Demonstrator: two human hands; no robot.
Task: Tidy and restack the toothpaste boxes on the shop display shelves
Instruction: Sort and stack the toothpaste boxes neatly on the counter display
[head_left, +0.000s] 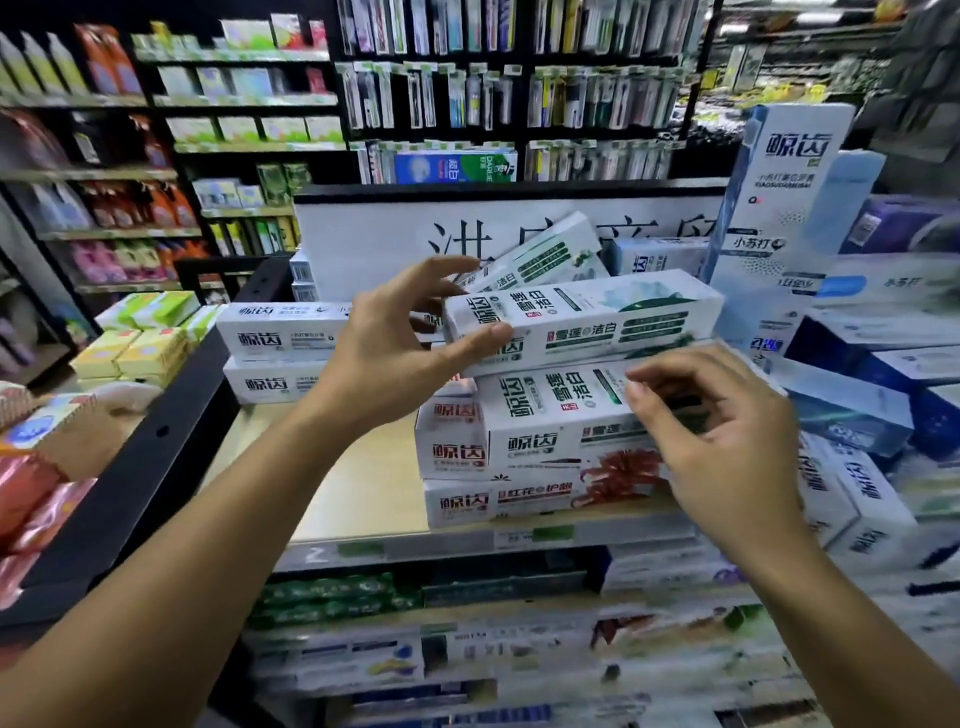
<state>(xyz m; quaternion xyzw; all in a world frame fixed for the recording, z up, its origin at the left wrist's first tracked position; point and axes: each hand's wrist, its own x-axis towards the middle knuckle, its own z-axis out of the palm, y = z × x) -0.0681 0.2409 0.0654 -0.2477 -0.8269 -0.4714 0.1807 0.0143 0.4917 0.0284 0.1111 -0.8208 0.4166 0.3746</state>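
The left hand (410, 338) reaches in from the lower left of the frame on a long, bare forearm, wrist bent slightly back. Its thumb lies flat on the front face of the top box (597, 317) at that box's left end. The other fingers spread up and behind the same end, so the hand pinches the box there. The right hand (727, 436) comes in from the lower right with its back to the camera. Its fingers are bent, and their tips rest on the upper face of the second box (550, 397), just below the top box; I cannot tell whether they grip it or only touch it. The top box is long and white with green print. It lies crosswise in the middle of the frame, slightly askew on the second box, which has the same green-and-white look. Under these sit white boxes with red print (519, 496), all stacked on the pale shelf (374, 493). A similar green-and-white box (540, 249) leans tilted behind the stack, against a white sign (374, 234). More white boxes (280, 332) are piled at centre left, and a tall blue box (779, 208) stands upright at the upper right.
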